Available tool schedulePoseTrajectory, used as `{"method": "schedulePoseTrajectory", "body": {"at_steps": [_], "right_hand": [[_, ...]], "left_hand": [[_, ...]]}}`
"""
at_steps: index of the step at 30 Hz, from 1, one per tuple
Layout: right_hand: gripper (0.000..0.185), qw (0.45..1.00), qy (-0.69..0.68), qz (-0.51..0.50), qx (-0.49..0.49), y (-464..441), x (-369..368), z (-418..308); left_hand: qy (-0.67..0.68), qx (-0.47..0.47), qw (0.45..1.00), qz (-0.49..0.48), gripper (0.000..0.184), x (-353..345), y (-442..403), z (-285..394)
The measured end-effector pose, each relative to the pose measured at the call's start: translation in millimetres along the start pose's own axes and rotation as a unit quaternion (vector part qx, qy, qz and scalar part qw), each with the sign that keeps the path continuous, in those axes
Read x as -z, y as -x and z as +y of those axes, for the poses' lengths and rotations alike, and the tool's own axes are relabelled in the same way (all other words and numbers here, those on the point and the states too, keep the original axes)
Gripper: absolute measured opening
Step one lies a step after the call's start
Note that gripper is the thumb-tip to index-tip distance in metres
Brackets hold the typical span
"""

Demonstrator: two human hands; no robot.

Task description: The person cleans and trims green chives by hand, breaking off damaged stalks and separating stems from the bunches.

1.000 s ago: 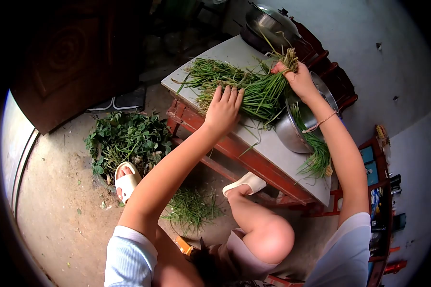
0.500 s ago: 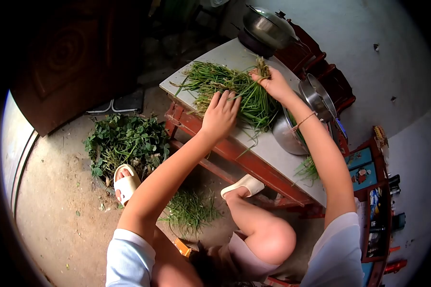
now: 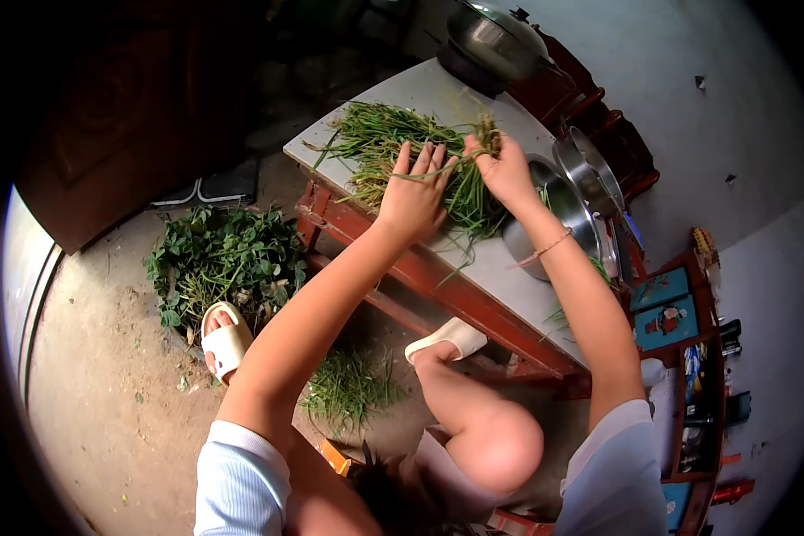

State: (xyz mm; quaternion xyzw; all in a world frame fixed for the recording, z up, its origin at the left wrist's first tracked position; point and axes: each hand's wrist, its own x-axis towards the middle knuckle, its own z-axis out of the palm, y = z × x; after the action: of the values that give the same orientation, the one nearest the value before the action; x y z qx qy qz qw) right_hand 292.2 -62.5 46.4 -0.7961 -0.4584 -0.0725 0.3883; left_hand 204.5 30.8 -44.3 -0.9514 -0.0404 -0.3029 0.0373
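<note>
your left hand (image 3: 411, 198) lies flat on the chive pile (image 3: 377, 123) at twelve o'clock, probably steadying it; apart from it, your right hand (image 3: 511, 179) grips a chive bunch (image 3: 486, 132) by its pale ends, likely keeping stems aligned.

1. Left hand (image 3: 413, 198): back uppermost, palm down, fingers extended and slightly parted, tips directed forward.
2. Right hand (image 3: 507, 174): closed in a grip, thumb and fingers drawn together, positioned to the right of the left hand; the two near each other, not touching.
3. Left forearm (image 3: 330, 299): slants forward and inward.
4. Right forearm (image 3: 570, 272): likewise angled inward; thin band (image 3: 545, 250) noted near the wrist.
5. Both arms bare below short, pale sleeves (image 3: 241, 473).
</note>
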Motion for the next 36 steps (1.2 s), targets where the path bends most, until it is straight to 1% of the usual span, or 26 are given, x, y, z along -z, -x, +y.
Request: {"method": "schedulePoseTrajectory", "body": {"at_steps": [1, 3, 4, 7, 8, 13, 15, 19, 21, 23, 24, 27, 28, 31, 32, 36], "right_hand": [[0.025, 1.0, -0.002, -0.001, 0.0, 1, 3, -1], [0.023, 0.998, -0.055, 0.012, -0.015, 4, 11, -4], [0.027, 0.995, -0.087, 0.045, 0.022, 4, 12, -4], [0.028, 0.998, -0.059, 0.026, 0.023, 11, 28, -11], [0.03, 0.997, -0.079, 0.023, 0.012, 14, 32, -13], [0.028, 0.994, -0.102, 0.019, 0.018, 28, 47, -19], [0.017, 0.996, -0.082, -0.006, -0.017, 33, 52, -27], [0.022, 0.99, -0.144, -0.002, 0.008, 35, 59, -27], [0.025, 0.991, -0.136, 0.007, -0.003, 40, 61, -35], [0.027, 0.993, -0.119, -0.007, 0.008, 43, 63, -37], [0.019, 0.989, -0.146, 0.001, 0.012, 45, 63, -35], [0.02, 0.991, -0.134, -0.003, 0.017, 46, 72, -40], [0.022, 0.989, -0.141, -0.005, 0.045, 45, 76, -41], [0.023, 0.989, -0.136, -0.018, 0.056, 42, 91, -44], [0.024, 0.992, -0.114, -0.015, 0.053, 44, 93, -46], [0.025, 0.993, -0.105, -0.017, 0.052, 53, 95, -52]], "left_hand": [[-0.002, 0.001, 1.0, -0.002, 0.066, -1, 0, 0], [-0.022, -0.008, 1.0, -0.017, 0.068, 0, -1, 0], [-0.027, -0.003, 0.999, -0.038, 0.069, 2, -3, 0], [-0.032, -0.004, 0.997, -0.066, 0.071, 6, -3, 0], [-0.031, -0.01, 0.999, -0.031, 0.071, -1, -3, 0], [-0.028, -0.016, 0.999, -0.01, 0.07, -3, -2, -2], [-0.015, -0.014, 1.0, -0.011, 0.07, -2, -1, -2], [0.002, -0.017, 1.0, 0.004, 0.071, -4, 0, -3], [0.005, -0.014, 1.0, 0.005, 0.07, -4, 1, -3], [0.009, -0.012, 1.0, 0.005, 0.07, -4, 0, -3], [0.016, -0.011, 1.0, 0.011, 0.07, -4, 0, -4], [0.026, -0.009, 1.0, 0.011, 0.071, -2, 1, -5], [0.032, -0.009, 0.999, 0.008, 0.072, -2, 2, -4], [0.034, -0.008, 0.999, 0.017, 0.073, -3, 1, -4], [0.042, -0.008, 0.999, 0.012, 0.074, -3, 1, -4], [0.041, -0.011, 0.999, 0.007, 0.075, -2, 1, -4]]}}
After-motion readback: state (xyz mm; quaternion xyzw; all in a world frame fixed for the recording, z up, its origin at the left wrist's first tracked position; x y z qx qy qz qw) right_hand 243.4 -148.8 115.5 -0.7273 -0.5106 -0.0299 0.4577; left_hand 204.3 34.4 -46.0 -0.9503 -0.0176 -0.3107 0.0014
